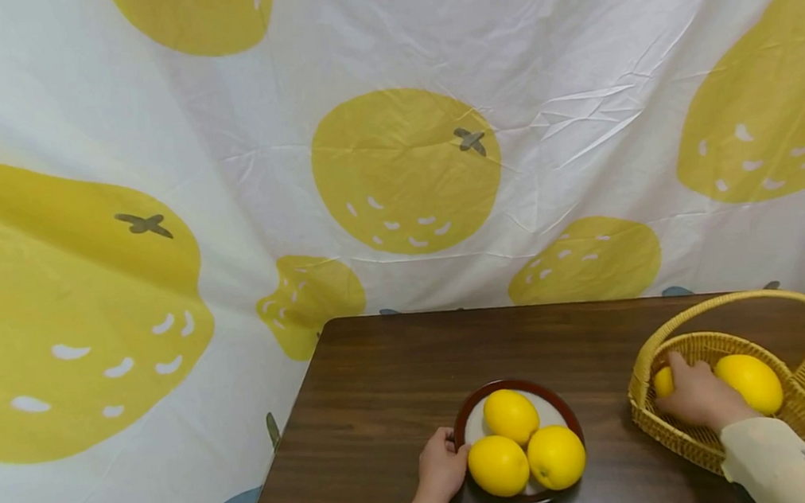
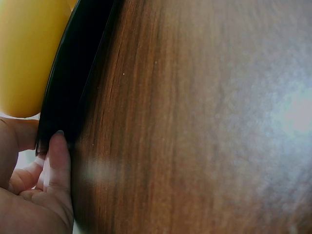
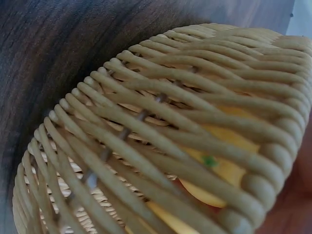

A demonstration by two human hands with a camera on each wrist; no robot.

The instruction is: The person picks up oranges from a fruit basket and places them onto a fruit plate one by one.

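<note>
A round plate (image 1: 577, 418) with a dark red-brown rim and pale middle stands on the table, carrying three yellow lemons (image 1: 512, 416). At its left edge my left hand (image 1: 441, 468) pinches the rim; the left wrist view shows a fingertip (image 2: 59, 146) against the dark outer side. My right hand (image 1: 706, 397) reaches down into a wicker basket (image 1: 678, 439) and grips a lemon (image 1: 663, 382), mostly hidden behind the fingers. Another lemon (image 1: 750, 385) lies in the basket just right of the hand. Through the weave, the right wrist view shows a lemon (image 3: 226, 141) with a green spot.
The basket's tall arched handle (image 1: 730, 299) rises over its far side. Both plate and basket stand on a dark wooden table (image 1: 384, 373), the basket to the right. A white cloth (image 1: 392, 53) printed with large yellow fruit hangs behind the table and along its left side.
</note>
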